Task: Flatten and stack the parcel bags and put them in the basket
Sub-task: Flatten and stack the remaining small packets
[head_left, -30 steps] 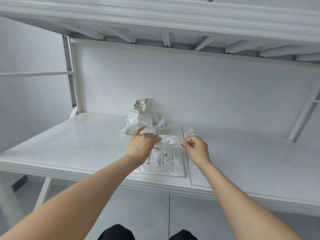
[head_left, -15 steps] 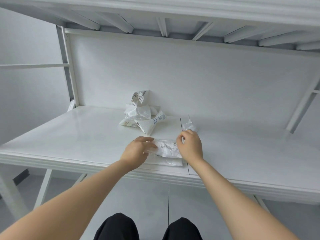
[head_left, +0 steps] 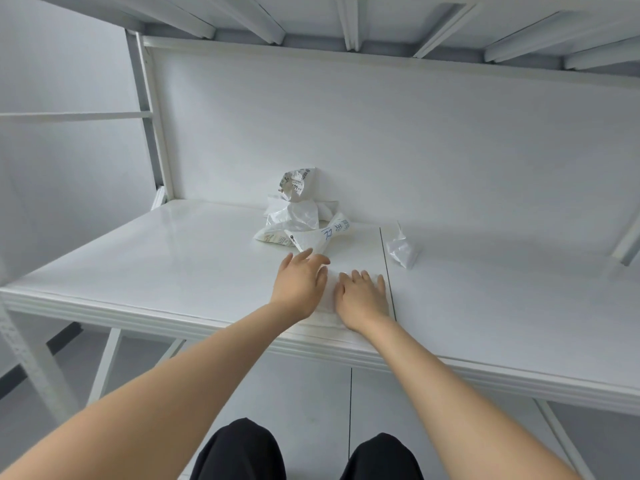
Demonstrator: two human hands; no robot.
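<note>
Pressing: I saw both hands palm-down on one flattened parcel bag (head_left: 327, 315), near the front edge of the bench (head_left: 173, 265).
L hand: left hand (head_left: 301, 282) was open, fingers straight & spread, lying on the bag's left part. Fingertips reached twd the pile, just short of its front bag. It gripped nothing.
R hand: right hand (head_left: 362, 296) was open too, fingers straight & close together, flat on the bag's right part. It held nothing.
Flat bag: mostly hidden under the hands. I made out only a white strip btwn them & a bit by the wrists. It lay just left of the seam (head_left: 386, 258) in the bench top.
Pile: crumpled parcel bags (head_left: 298, 216) were heaped at the back, against the back panel (head_left: 381, 150). The top bag (head_left: 298, 185) stood upright w/ a printed label. In front lay a cone-ish bag (head_left: 323, 237) w/ blue writing.
Stray: one small crumpled bag (head_left: 403, 251) sat alone, right of the seam, apart from pile & hands.
Overhead: white slats (head_left: 349, 22) ran above the bench.
Below: dark trousers (head_left: 242, 452) showed at the bottom edge.
</note>
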